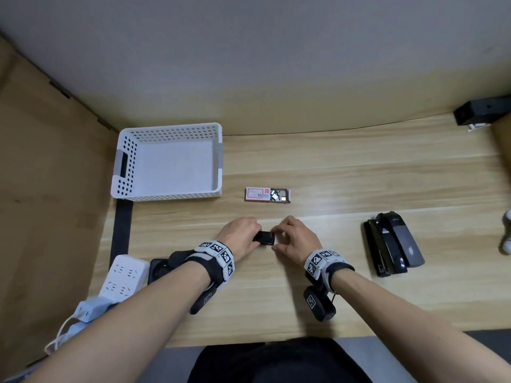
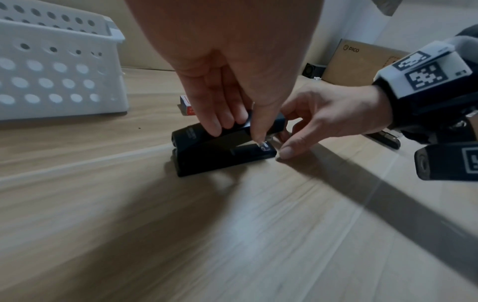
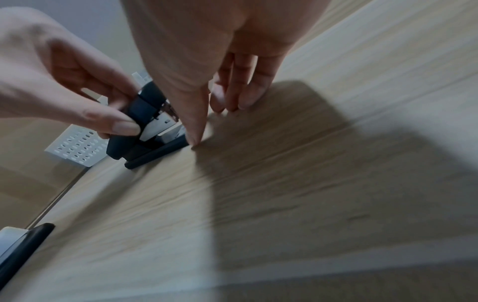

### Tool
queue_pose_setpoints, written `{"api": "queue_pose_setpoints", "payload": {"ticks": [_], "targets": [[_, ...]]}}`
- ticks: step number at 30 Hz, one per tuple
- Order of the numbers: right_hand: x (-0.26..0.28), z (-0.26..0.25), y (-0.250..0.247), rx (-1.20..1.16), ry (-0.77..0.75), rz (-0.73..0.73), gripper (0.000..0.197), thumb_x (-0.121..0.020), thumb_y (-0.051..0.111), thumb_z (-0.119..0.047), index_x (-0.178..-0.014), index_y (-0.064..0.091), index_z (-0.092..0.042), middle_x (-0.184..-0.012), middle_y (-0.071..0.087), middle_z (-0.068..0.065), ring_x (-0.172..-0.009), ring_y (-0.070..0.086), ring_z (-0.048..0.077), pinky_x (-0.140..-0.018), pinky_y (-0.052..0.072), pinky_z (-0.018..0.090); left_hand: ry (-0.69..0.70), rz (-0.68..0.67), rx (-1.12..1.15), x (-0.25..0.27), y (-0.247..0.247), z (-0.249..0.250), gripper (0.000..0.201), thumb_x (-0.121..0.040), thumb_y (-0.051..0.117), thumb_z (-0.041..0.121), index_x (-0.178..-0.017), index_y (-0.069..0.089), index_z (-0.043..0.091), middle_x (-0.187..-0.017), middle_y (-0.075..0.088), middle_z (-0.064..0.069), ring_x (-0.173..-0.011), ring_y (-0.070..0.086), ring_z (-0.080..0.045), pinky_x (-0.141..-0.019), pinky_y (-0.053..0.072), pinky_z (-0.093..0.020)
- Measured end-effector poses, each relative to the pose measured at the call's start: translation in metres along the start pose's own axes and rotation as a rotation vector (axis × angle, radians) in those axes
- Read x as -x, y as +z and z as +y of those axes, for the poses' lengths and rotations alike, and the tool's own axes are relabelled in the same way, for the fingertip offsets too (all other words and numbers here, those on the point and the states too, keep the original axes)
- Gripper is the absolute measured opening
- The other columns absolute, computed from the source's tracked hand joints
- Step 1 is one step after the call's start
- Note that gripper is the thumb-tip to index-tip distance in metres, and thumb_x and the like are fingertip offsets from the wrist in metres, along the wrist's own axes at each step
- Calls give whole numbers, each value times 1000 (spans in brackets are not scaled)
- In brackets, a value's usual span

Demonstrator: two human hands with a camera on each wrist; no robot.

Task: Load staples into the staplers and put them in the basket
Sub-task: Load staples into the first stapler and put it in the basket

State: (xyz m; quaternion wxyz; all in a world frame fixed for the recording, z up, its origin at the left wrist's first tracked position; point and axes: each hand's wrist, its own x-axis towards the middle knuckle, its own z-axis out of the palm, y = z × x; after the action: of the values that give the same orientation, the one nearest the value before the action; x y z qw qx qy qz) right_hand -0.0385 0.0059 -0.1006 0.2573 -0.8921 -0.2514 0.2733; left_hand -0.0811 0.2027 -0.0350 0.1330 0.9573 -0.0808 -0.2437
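Observation:
A small black stapler lies on the wooden desk, front end pointing right. My left hand grips its top arm, fingers over the top and thumb on the near side. The arm is slightly raised, and the metal magazine shows under it. My right hand is at the front end, with the thumb tip against the base and the fingertips resting on the desk just beyond. An open staple box with loose staple strips lies behind the hands. The white perforated basket stands empty at back left.
Two larger black staplers lie side by side on the right of the desk. A white power strip and a charger sit at the near left edge. A black device stands at the back right corner. Cardboard walls close the left side.

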Motion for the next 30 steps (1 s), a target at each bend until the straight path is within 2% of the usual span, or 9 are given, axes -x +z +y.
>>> {"api": "queue_pose_setpoints", "payload": {"ticks": [4, 6, 9, 12, 17, 22, 24, 27, 30], "targets": [[1, -1, 1, -31, -13, -3, 47, -70, 73, -58, -111, 62, -36, -103, 47, -17, -95, 50, 5, -72, 49, 29, 7, 6, -27, 2, 0, -1, 20, -91, 61, 37, -101, 63, 20, -101, 55, 2, -100, 54, -22, -70, 42, -33], [2, -3, -1, -52, -17, 10, 48, -70, 70, -63, -109, 62, -37, -102, 47, -19, -91, 49, 2, -72, 48, 27, -8, 10, -52, 5, 0, -8, 26, -88, 63, 38, -109, 63, 23, -107, 52, 3, -108, 49, -19, -72, 44, -33], [2, -7, -3, -127, -21, 29, 42, -77, 57, -65, -106, 63, -37, -99, 48, -20, -89, 48, -1, -75, 48, 28, -73, 6, -16, 13, 3, -25, 32, -85, 67, 34, -115, 62, 26, -113, 48, 5, -115, 44, -16, -72, 46, -34], [0, -10, -4, -165, -35, 29, 37, -85, 47, -64, -102, 65, -36, -97, 49, -19, -92, 50, 0, -78, 48, 30, -99, -13, 28, 18, 8, -35, 31, -87, 66, 31, -118, 62, 27, -114, 51, 8, -117, 44, -15, -72, 47, -34], [-7, -10, -2, -225, -11, -3, 26, -87, 55, -53, -98, 69, -33, -97, 52, -16, -88, 54, 3, -81, 50, 35, -100, -7, 49, 17, 13, -35, 25, -88, 65, 29, -112, 62, 24, -115, 52, 8, -117, 45, -15, -72, 46, -33], [-15, -10, -4, -253, 22, -30, 21, -85, 65, -42, -99, 69, -27, -95, 54, -14, -85, 56, 7, -83, 50, 36, -132, -15, 62, 15, 15, -34, 26, -87, 65, 26, -113, 63, 25, -115, 51, 7, -116, 44, -16, -72, 44, -34], [-16, -12, -6, -265, 38, -41, 23, -82, 64, -47, -95, 69, -29, -94, 56, -12, -84, 57, 7, -83, 49, 35, -152, -22, 76, 14, 15, -34, 29, -86, 66, 22, -115, 62, 27, -114, 49, 6, -115, 44, -17, -73, 45, -36], [-16, -13, -9, -261, 71, -82, 40, -72, 55, -63, -92, 68, -31, -93, 57, -12, -83, 57, 5, -82, 49, 32, -154, -31, 72, 14, 11, -34, 30, -85, 65, 17, -113, 63, 26, -112, 49, 6, -113, 45, -18, -72, 45, -35], [-15, -18, -19, -277, 57, -147, 36, -75, 60, -59, -96, 70, -31, -95, 60, -11, -87, 59, 4, -85, 49, 31, -109, -22, 56, 17, 3, -36, 33, -84, 63, 12, -113, 64, 27, -111, 51, 6, -112, 45, -17, -69, 41, -30]]}}
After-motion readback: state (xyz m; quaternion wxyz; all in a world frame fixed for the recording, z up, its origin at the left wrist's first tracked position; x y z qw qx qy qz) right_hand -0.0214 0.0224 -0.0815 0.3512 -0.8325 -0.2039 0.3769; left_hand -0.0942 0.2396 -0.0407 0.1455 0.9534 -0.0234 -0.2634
